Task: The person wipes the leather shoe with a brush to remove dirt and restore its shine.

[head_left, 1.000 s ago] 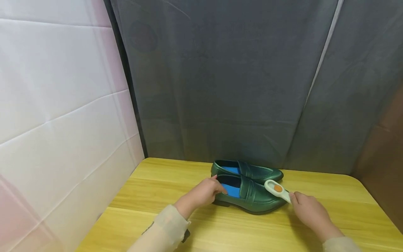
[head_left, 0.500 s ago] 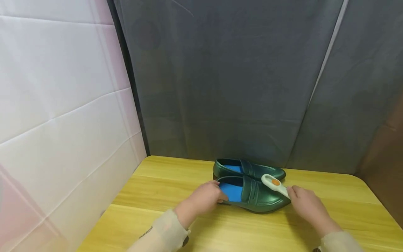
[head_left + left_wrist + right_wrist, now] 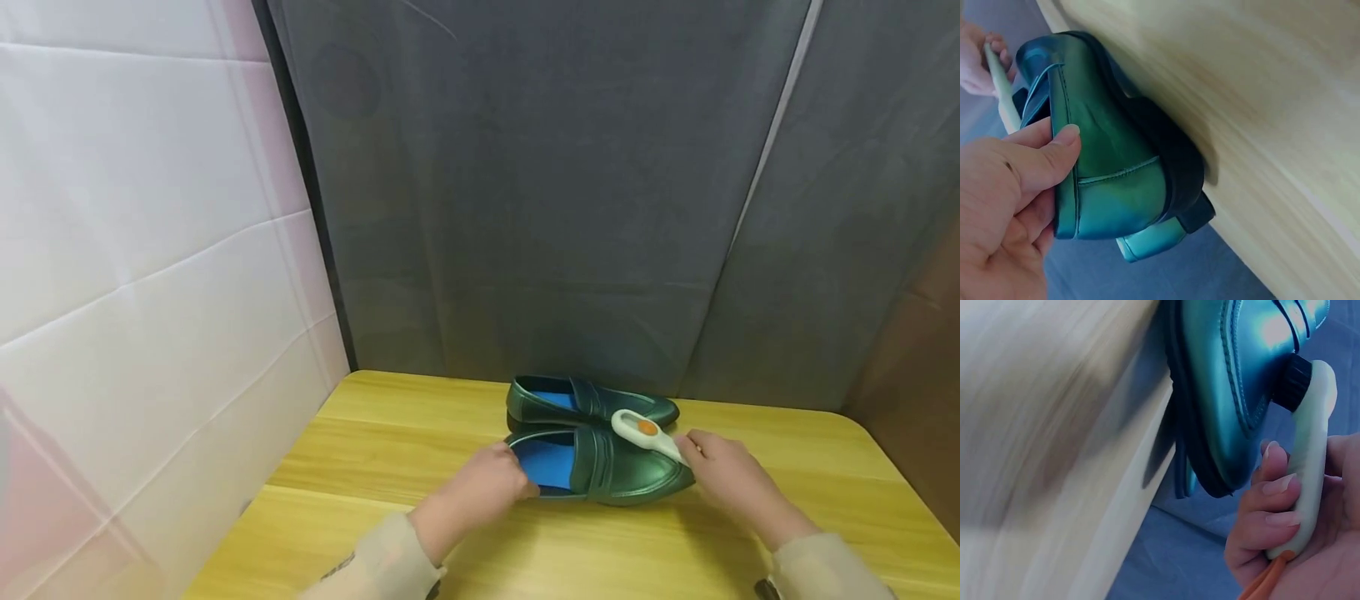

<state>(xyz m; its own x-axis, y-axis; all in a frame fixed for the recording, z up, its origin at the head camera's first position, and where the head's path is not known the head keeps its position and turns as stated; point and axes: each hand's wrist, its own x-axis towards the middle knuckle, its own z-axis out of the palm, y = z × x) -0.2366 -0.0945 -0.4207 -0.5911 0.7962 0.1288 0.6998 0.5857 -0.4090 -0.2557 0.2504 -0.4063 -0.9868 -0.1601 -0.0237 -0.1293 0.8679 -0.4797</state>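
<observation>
A pair of dark green loafers with blue insoles sits on the table. My left hand (image 3: 483,487) pinches the side rim of the near loafer (image 3: 637,471) at its heel end, thumb outside, as the left wrist view shows at the loafer's heel (image 3: 1122,200). My right hand (image 3: 731,479) grips the handle of a white brush (image 3: 637,429) with an orange spot. In the right wrist view the brush's dark bristles (image 3: 1292,382) touch the loafer's upper near the toe. Behind it stands the far loafer (image 3: 543,408), partly hidden.
The yellow wood-grain table (image 3: 360,433) has rounded back corners. A dark grey fabric wall (image 3: 525,208) rises right behind the shoes. A white panel (image 3: 150,208) stands at the left, a brown one (image 3: 922,333) at the right. An orange strap (image 3: 1267,578) hangs from the brush handle.
The brush has moved left along the near loafer's upper with my right hand. That loafer has tilted toward me under my left hand, showing more of its insole.
</observation>
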